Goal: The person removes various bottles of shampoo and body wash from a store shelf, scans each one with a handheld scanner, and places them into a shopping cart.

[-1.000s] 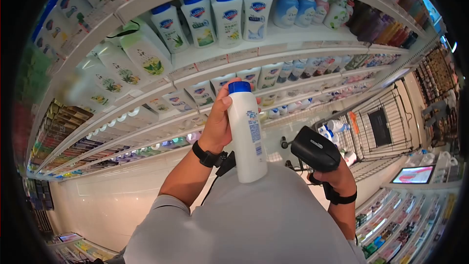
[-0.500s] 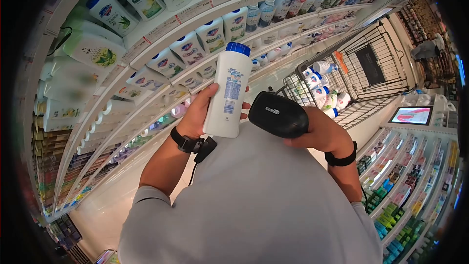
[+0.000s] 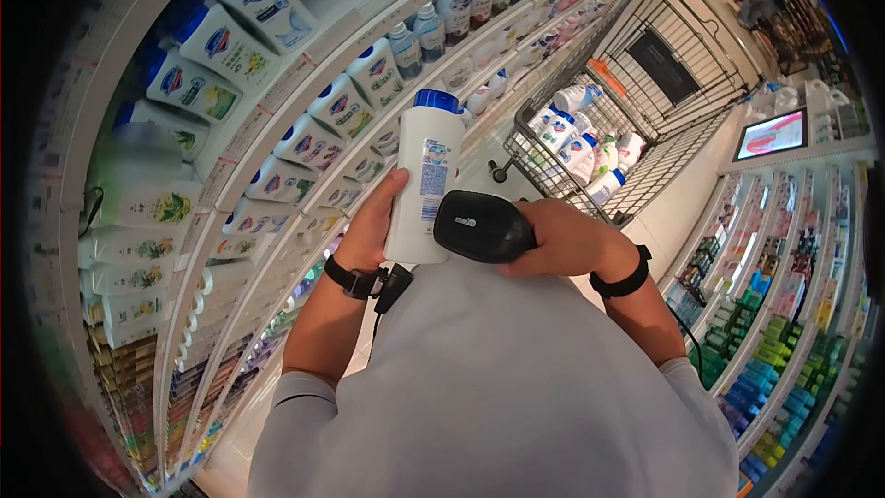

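A white body wash bottle (image 3: 428,152) with a blue cap stands nearly upright in my left hand (image 3: 371,226), its printed label and barcode facing me. My fingers wrap behind the bottle, mostly hidden. My right hand (image 3: 562,238) is closed around a black handheld barcode scanner (image 3: 484,226). The scanner's head overlaps the lower right of the bottle in this view, near the barcode. Black straps circle both my wrists, and a small black device sits by the left one.
A wire shopping cart (image 3: 636,92) holding several white bottles stands ahead to the right. Shelves of body wash bottles (image 3: 230,41) curve along the left. At right are a lit screen (image 3: 772,136) and shelves of small coloured packages (image 3: 765,341).
The scanner in my right hand has moved left, now overlapping the bottle. The bottle stays in my left hand. My view has turned, shifting the shelves and cart.
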Demonstrator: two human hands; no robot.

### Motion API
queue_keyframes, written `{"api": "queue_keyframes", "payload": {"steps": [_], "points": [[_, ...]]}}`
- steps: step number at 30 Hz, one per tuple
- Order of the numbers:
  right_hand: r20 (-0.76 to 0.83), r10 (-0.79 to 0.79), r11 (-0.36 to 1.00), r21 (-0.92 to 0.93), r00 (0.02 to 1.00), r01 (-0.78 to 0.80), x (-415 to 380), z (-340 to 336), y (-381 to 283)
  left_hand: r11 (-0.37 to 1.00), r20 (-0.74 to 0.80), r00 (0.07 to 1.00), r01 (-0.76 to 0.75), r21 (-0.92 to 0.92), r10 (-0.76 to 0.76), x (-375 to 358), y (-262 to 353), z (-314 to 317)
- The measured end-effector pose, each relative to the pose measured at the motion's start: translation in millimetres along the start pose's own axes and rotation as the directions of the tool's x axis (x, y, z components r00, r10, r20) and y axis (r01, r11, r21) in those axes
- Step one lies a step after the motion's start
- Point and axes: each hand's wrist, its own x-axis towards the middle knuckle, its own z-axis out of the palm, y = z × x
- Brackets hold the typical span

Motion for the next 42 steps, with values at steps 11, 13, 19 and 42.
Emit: {"api": "queue_keyframes", "payload": {"steps": [11,13,19,42], "points": [[-0.360,0.174,0.912,0.411,0.917,-0.012,-75.6,-6.8,69.5,0.947,0.073,0.974,0.192,0.257,-0.217,126.7,-33.3,58.5],[-0.423,0.242,0.853,0.521,0.873,0.016,-95.6,-3.9,91.3,0.877,0.103,0.935,0.276,0.394,-0.341,173.2,-44.9,67.7],[-0.508,0.434,0.707,0.704,0.744,0.069,-152.2,7.5,165.3,0.635,0.007,0.904,0.294,0.714,-0.427,324.1,-127.7,120.8],[-0.666,0.114,0.983,-0.034,0.737,-0.183,-106.7,-6.5,278.8,-0.316,-0.271,0.837,0.125,0.940,-0.475,434.3,-279.6,69.7]]}}
